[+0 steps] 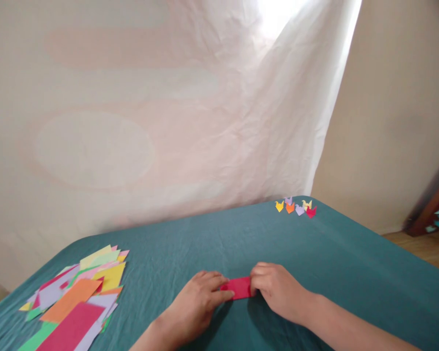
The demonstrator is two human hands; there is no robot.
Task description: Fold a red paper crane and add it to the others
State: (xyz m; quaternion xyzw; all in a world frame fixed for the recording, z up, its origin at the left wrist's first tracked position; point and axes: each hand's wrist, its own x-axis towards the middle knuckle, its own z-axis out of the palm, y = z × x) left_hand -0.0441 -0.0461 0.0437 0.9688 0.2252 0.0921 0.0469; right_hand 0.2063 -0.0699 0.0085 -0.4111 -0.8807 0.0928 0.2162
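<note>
A small red piece of paper (238, 287), folded into a narrow strip, lies flat on the teal tablecloth (351, 263) near the front. My left hand (195, 304) presses its left end with the fingertips. My right hand (278, 290) pinches and holds down its right end. Both hands rest on the cloth.
A loose pile of coloured paper squares (76, 297) lies at the front left. Several small folded paper cranes (296, 206) stand at the far right edge of the table. A white sheet (168, 122) hangs behind. Wooden floor (424, 246) shows at the right.
</note>
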